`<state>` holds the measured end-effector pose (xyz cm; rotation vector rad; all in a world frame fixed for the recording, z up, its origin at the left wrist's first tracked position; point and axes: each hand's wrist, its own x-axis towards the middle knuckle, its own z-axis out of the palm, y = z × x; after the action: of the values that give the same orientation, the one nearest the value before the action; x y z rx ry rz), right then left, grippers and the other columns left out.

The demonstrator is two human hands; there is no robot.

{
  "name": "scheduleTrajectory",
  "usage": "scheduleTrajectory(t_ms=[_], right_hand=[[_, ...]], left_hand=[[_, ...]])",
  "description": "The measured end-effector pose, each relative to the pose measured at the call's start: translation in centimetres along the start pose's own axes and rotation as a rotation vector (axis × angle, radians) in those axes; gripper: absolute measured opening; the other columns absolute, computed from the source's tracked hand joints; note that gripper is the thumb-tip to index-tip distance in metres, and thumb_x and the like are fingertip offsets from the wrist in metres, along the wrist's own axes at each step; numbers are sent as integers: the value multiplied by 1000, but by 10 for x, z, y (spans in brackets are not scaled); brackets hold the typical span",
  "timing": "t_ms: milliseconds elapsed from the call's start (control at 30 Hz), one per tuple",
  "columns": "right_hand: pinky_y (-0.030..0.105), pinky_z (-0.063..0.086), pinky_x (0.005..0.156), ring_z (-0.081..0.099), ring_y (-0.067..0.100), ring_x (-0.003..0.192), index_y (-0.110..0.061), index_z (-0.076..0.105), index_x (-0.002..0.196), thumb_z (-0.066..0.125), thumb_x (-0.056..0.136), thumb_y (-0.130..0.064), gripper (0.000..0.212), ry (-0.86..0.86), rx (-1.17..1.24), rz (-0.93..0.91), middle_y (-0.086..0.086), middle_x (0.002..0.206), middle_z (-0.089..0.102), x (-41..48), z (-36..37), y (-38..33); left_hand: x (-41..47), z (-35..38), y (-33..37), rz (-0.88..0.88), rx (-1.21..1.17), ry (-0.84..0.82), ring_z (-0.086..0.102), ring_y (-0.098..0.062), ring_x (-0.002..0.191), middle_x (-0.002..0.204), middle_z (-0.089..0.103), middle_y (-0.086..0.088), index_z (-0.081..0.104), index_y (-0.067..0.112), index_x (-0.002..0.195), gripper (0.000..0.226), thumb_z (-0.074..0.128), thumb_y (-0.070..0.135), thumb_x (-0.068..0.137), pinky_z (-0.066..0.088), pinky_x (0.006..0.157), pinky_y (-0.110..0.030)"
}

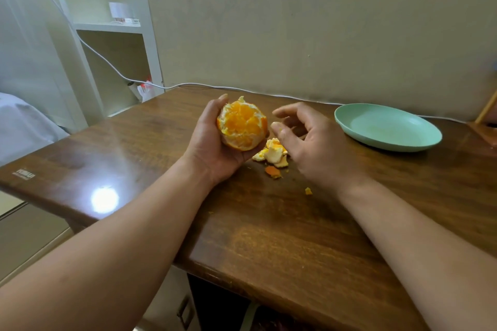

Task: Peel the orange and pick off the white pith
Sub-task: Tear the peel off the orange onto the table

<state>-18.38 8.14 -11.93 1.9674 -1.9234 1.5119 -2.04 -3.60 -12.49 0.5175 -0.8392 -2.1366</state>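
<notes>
My left hand [212, 142] cups an orange [242, 125] above the wooden table [282, 223]. Most of the rind is off; the flesh faces me with white pith streaks across it and a strip of rind along the lower edge. Just right of the fruit hovers my right hand [309, 140], fingers curled and apart, with nothing visible in it. A pile of peel pieces [273, 154] lies on the table under the two hands. One smaller orange scrap [273, 171] and a tiny bit [308, 191] lie closer to me.
A light green plate [387, 127] sits at the right near the wall. A white cable [215, 86] runs along the table's back edge. White shelves [115, 27] stand at the back left. The table's left and near edges drop off.
</notes>
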Motion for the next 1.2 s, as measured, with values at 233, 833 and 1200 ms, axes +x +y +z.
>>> scheduleTrajectory(t_ms=[233, 833, 1200], right_hand=[[29, 58, 77, 71, 4, 91, -25, 76, 112, 71, 102, -37, 16, -39, -15, -53, -13, 96, 76, -3, -2, -4], [43, 57, 60, 65, 16, 69, -23, 67, 87, 71, 92, -21, 7, 26, 4, 1, -4, 75, 69, -1, 8, -5], [40, 59, 61, 66, 12, 70, -24, 64, 91, 73, 96, -23, 11, -25, -53, 14, -6, 79, 69, -2, 3, -4]], left_hand=[[-2, 6, -4, -3, 143, -17, 71, -29, 95, 105, 69, -15, 65, 12, 115, 44, 60, 53, 101, 60, 86, -44], [1, 9, -10, 50, 226, 6, 68, -34, 114, 124, 68, -21, 63, 7, 137, 60, 64, 55, 100, 51, 111, -54], [-4, 13, -11, 107, 324, 33, 73, -29, 99, 107, 74, -15, 70, 11, 117, 47, 63, 54, 102, 58, 96, -48]])
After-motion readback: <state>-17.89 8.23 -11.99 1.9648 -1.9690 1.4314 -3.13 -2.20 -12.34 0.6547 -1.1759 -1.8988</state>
